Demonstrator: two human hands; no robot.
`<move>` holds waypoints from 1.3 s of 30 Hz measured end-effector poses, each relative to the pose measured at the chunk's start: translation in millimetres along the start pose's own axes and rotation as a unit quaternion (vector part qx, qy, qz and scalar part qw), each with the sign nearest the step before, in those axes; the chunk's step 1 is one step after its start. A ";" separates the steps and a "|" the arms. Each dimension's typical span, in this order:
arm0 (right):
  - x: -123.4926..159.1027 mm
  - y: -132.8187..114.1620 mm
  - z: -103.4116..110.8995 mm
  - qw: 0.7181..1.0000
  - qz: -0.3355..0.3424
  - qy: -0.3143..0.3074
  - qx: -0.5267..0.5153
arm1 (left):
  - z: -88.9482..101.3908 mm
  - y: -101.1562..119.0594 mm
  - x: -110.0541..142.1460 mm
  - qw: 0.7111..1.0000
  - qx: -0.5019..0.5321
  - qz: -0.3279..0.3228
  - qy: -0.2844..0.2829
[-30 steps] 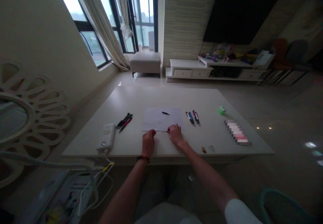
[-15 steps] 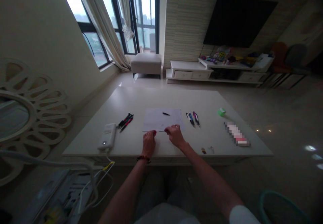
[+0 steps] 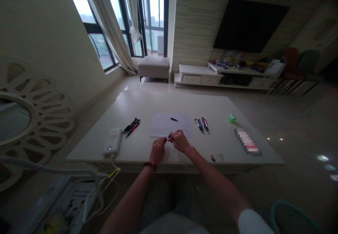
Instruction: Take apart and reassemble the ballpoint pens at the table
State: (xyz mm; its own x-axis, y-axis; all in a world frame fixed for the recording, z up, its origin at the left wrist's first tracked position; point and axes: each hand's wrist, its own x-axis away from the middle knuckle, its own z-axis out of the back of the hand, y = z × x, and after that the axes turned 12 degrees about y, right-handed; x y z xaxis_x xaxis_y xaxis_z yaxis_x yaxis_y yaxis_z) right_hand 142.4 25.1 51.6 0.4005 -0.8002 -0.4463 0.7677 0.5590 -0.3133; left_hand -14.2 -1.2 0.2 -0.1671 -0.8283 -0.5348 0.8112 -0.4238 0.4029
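A small pen part (image 3: 169,138) is pinched between the thumb and fingers of the right hand (image 3: 179,141), over the near edge of a white paper sheet (image 3: 169,125). The left hand (image 3: 157,151) is curled just beside it, but contact with the part cannot be clearly made out at this size. Both hands are held near the front edge of a white table (image 3: 169,103). A short black pen piece (image 3: 174,119) is lying on the sheet, toward its far edge. Left of the sheet, a bundle of pens (image 3: 131,127) is laid down, with a white power bank (image 3: 113,141) nearer the front edge. Right of the sheet, a second group of pens (image 3: 202,124) is placed. Further right are a green tape roll (image 3: 231,118) and a pixelated packet (image 3: 246,141), the latter near the right edge.
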 end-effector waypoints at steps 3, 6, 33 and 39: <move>-4.6 1.7 3.6 1.000 0.012 -0.010 -0.006 | 0.3 0.3 1.1 1.000 -0.008 -0.015 -0.008; -5.9 2.9 7.4 0.999 0.020 -0.016 -0.021 | 1.0 1.4 2.4 0.999 -0.026 -0.030 -0.013; -35.0 46.2 8.9 0.978 -0.161 0.034 -0.127 | -2.9 -7.9 5.6 0.956 0.101 0.155 0.228; -33.2 58.6 -40.0 0.989 -0.139 -0.029 -0.036 | -3.0 -12.5 7.5 0.922 0.132 0.217 0.293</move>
State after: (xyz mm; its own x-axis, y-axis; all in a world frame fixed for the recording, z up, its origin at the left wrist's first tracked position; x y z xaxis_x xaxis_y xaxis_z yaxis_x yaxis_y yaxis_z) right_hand 154.0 93.1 14.6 0.2092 -0.9351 -0.2859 0.8150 0.3283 -0.4775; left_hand -23.9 -1.0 -11.1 0.5355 -0.6339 -0.5580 0.5522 -0.2370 0.7993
